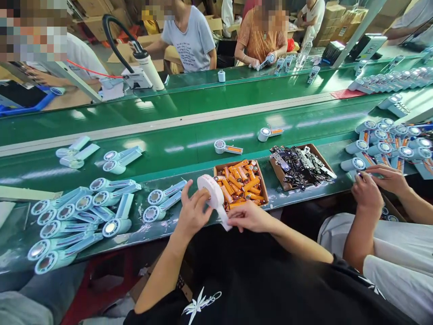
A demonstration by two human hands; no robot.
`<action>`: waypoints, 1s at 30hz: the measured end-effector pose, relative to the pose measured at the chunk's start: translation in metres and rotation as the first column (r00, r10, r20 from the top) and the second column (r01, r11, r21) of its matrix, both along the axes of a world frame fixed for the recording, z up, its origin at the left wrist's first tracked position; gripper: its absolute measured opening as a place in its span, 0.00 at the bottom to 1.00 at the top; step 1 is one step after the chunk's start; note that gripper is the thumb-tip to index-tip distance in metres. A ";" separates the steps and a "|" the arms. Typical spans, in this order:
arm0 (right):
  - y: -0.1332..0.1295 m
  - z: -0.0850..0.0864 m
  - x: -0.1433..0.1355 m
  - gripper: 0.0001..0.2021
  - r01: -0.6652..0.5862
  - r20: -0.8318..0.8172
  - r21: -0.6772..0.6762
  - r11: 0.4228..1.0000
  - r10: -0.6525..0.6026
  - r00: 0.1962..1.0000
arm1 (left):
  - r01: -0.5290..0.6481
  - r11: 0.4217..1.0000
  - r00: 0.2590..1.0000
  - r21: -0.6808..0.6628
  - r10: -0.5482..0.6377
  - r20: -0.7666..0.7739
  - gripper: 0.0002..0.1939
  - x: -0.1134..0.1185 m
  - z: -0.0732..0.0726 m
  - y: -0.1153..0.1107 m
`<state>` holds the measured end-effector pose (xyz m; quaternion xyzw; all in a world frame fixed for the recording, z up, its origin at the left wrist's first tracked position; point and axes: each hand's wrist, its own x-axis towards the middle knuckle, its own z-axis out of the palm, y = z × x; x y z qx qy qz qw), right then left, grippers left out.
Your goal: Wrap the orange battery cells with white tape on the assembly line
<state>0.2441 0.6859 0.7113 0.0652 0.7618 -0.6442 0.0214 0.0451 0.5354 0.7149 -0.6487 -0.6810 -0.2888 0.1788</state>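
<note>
My left hand (192,212) grips a roll of white tape (216,192), its fingers reaching into the core. A strip hangs off the roll, and my right hand (252,216) pinches its loose end between thumb and fingers. Just behind the roll is a cardboard box (266,192) filled with orange cylindrical batteries (252,184). Left of my left hand lie two light-blue handheld fan bodies (156,197), round heads toward me. A bigger cluster of the same fan bodies (117,227) covers the bench farther left.
A box of small dark circuit boards (301,167) stands right of the batteries. Two fan bodies with orange batteries (219,146) lie on the green conveyor belt (189,128). At right, a co-worker's hands (367,189) work beside piled fans. People sit across the belt.
</note>
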 end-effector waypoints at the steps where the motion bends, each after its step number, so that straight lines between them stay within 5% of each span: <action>1: -0.003 -0.001 0.000 0.11 -0.116 0.029 0.127 0.985 0.113 0.993 | -0.023 0.999 1.000 0.034 0.023 0.001 0.16 -0.003 -0.001 -0.001; 4: 0.007 0.005 0.003 0.09 -0.363 0.096 0.433 0.825 0.358 0.929 | -0.106 0.991 0.994 0.083 0.101 0.051 0.18 -0.015 -0.004 -0.008; 7: 0.044 0.014 0.010 0.12 -0.101 -0.005 0.630 0.770 0.135 0.991 | -0.135 0.989 0.988 0.064 0.130 0.083 0.19 -0.019 -0.009 -0.016; 9: 0.071 0.017 0.012 0.15 0.119 -0.104 0.775 0.620 -0.061 0.993 | -0.145 0.988 0.987 0.047 0.140 0.083 0.19 -0.015 -0.012 -0.020; 11: 0.092 0.016 0.012 0.16 0.130 -0.095 0.876 0.465 -0.099 0.991 | -0.135 0.990 0.989 0.034 0.132 0.069 0.18 -0.007 -0.014 -0.021; 13: 0.105 0.013 0.012 0.13 0.082 -0.050 0.886 0.456 -0.083 0.995 | -0.115 0.993 0.992 0.011 0.114 0.046 0.17 0.002 -0.015 -0.021; 15: 0.108 0.011 0.014 0.10 0.214 -0.131 0.767 0.605 -0.179 0.975 | -0.096 0.995 0.995 -0.015 0.096 0.022 0.17 0.009 -0.014 -0.021; 17: 0.104 0.013 0.017 0.15 0.461 -0.235 0.424 0.780 -0.397 0.887 | -0.082 0.995 0.997 -0.058 0.082 0.005 0.18 0.015 -0.012 -0.021; 18: 0.100 0.016 0.019 0.19 0.538 -0.227 0.195 0.820 -0.496 0.838 | -0.077 0.994 0.997 -0.081 0.077 0.002 0.19 0.018 -0.011 -0.022; 20: 0.088 0.022 0.021 0.25 0.531 -0.133 -0.210 0.821 -0.562 0.816 | -0.064 0.989 0.998 -0.130 0.066 0.011 0.22 0.022 -0.009 -0.022; 22: 0.074 0.029 0.020 0.27 0.435 -0.059 -0.433 0.790 -0.506 0.860 | -0.052 0.986 0.998 -0.159 0.056 0.025 0.25 0.024 -0.007 -0.021; 25: 0.058 0.033 0.014 0.25 0.393 -0.056 -0.563 0.727 -0.508 0.860 | -0.042 0.984 0.999 -0.175 0.044 0.012 0.26 0.026 -0.007 -0.018; 30: 0.043 0.030 0.004 0.25 0.444 -0.114 -0.646 0.621 -0.654 0.748 | -0.073 0.969 0.995 -0.236 0.057 -0.077 0.21 0.035 -0.004 -0.017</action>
